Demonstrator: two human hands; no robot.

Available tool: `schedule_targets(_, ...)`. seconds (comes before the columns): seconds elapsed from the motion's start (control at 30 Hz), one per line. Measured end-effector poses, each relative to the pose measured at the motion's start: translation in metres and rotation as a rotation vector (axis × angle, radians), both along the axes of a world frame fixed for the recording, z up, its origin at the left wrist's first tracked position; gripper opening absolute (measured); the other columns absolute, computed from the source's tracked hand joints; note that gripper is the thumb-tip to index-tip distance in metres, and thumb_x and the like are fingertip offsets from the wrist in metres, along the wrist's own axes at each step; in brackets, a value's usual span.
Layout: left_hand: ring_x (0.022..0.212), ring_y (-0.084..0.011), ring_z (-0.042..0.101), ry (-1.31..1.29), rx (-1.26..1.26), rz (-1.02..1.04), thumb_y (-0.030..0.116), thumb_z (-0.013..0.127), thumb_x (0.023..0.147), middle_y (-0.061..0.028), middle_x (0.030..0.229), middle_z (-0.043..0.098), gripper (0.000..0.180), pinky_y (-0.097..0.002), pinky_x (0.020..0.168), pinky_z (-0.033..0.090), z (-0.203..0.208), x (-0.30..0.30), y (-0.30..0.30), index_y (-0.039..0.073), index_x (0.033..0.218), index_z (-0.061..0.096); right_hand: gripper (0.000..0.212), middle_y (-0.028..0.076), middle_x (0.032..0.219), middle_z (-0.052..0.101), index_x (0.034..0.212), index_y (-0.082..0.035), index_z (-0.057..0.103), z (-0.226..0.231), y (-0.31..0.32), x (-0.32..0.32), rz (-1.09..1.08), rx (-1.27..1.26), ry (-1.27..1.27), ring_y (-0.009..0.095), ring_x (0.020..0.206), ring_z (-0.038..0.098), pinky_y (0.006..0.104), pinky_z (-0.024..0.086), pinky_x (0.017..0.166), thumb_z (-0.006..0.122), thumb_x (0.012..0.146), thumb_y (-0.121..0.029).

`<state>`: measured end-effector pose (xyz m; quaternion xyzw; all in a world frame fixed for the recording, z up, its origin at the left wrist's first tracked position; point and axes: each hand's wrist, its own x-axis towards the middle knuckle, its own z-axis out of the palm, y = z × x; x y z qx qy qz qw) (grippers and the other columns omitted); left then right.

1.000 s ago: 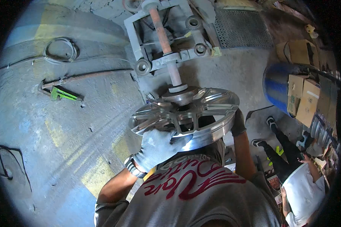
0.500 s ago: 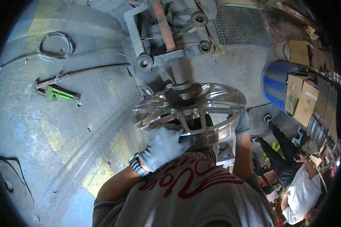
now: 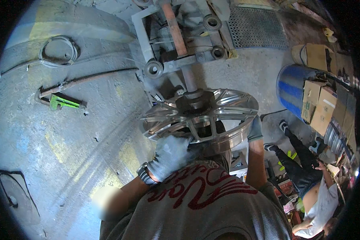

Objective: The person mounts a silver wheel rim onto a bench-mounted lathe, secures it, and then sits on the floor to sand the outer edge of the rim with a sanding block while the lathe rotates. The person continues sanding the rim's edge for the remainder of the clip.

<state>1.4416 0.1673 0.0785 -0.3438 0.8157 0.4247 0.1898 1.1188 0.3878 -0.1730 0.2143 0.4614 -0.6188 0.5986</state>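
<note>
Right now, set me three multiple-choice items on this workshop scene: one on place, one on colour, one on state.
1. Where does the green tool lie?
A. On the floor left of the alloy wheel
B. On the cardboard boxes
C. In the barrel

2. What colour is the barrel?
A. Red
B. Blue
C. Yellow

3. How do the hands meet the wheel?
A. Both off it
B. Only one on it
C. Left hand and right hand both gloved, on its rim

Key: 1 A, it lies on bare concrete; 2 B, blue wall shows; 3 C, each glove grips an edge.
</note>
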Motion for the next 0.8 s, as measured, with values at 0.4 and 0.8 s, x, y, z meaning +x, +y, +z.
schedule_targets(0.4, 0.076, -0.0348, 0.074, 0.154, -0.034, 0.129, 0.041, 0.078, 0.089, -0.0184, 0.088, 0.075, 0.042, -0.0457, 0.070, 0.057, -0.019, 0.006, 0.001, 0.003, 0.106, 0.075, 0.031, 0.004, 0.105, 0.071, 0.118, -0.013, 0.067, 0.006, -0.004, 0.009, 0.059, 0.190, 0.239, 0.020, 0.091, 0.069, 0.0358, 0.058, 0.080, 0.044, 0.111, -0.033)
schedule_targets(0.8, 0.074, -0.0361, 0.073, 0.406, -0.041, 0.272, 0.044, 0.073, 0.092, -0.0198, 0.079, 0.071, 0.044, -0.0467, 0.070, 0.057, -0.028, 0.009, -0.003, 0.001, 0.094, 0.076, 0.034, 0.010, 0.117, 0.072, 0.125, -0.006, 0.068, 0.010, 0.013, -0.009, 0.275, 0.299, 0.442, 0.025, 0.094, 0.068, 0.0428, 0.055, 0.082, 0.047, 0.107, -0.027)
